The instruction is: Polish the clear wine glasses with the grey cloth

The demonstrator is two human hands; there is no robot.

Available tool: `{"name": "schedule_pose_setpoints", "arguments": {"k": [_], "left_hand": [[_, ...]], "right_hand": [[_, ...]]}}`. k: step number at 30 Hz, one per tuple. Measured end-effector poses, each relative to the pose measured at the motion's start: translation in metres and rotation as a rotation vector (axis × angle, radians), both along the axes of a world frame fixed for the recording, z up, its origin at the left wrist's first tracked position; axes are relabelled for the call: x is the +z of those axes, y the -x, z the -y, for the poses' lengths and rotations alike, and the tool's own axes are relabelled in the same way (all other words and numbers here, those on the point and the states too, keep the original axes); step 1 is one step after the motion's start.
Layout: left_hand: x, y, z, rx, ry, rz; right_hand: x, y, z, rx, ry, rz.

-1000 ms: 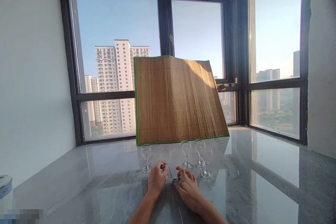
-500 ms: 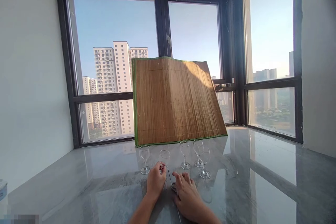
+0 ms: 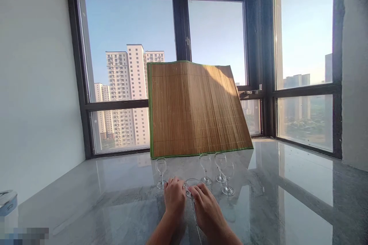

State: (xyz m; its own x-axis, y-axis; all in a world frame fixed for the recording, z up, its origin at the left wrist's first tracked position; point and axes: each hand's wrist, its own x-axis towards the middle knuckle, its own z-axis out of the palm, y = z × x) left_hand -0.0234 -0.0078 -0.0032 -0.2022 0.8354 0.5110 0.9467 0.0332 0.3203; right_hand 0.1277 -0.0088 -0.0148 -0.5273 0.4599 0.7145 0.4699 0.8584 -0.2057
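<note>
My left hand (image 3: 174, 197) is closed at the left side of a clear wine glass (image 3: 192, 180), its fingertips curled by the glass. My right hand (image 3: 206, 203) closes on the same glass from the right, thumb and fingers pinched near its lower part. The rim shows just beyond my fingers; most of the bowl and stem is hidden. Left of my hands stands an upright wine glass (image 3: 161, 166). To the right are three more upright ones: one wine glass (image 3: 205, 164), a second wine glass (image 3: 220, 160) and a nearer wine glass (image 3: 228, 172).
The glasses stand on a glossy grey marble-look surface (image 3: 120, 206), with a thin line running toward me. Behind them a green-edged bamboo mat (image 3: 195, 111) leans against the window. A white-and-blue container (image 3: 8, 203) is at the far left edge.
The glass my left hand held by its stem has come lower and nearer to my right hand. My right hand has moved up to it, and both hands are now together at the glass.
</note>
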Motion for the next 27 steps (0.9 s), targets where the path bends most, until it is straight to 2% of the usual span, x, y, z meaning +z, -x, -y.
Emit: {"name": "schedule_pose_setpoints", "arguments": {"k": [4,7,11,14,18,20,23,27], "left_hand": [[0.001,-0.006,0.000,-0.078,-0.059,-0.066],[0.001,-0.006,-0.001,-0.127,-0.074,-0.100],[-0.001,-0.001,-0.003,-0.108,-0.080,-0.033],[-0.002,0.001,-0.006,-0.084,-0.062,0.044],[-0.003,-0.002,-0.007,-0.176,-0.021,0.196],[-0.005,-0.007,-0.007,-0.234,-0.015,0.252],[-0.009,-0.018,-0.008,-0.319,0.009,0.350],[-0.023,-0.029,-0.014,-0.450,0.109,0.659]], "right_hand": [[0.000,0.001,-0.005,-0.079,-0.016,-0.090],[-0.006,-0.006,-0.018,-0.166,0.095,-0.228],[-0.016,-0.019,-0.037,-0.249,0.270,-0.458],[-0.019,-0.021,-0.041,-0.229,0.388,-0.585],[-0.016,-0.011,-0.034,-0.091,0.518,-0.634],[-0.014,-0.006,-0.029,-0.053,0.506,-0.640],[-0.013,-0.004,-0.023,-0.118,0.394,-0.681],[-0.006,-0.018,-0.023,-0.215,0.191,-0.754]]}}
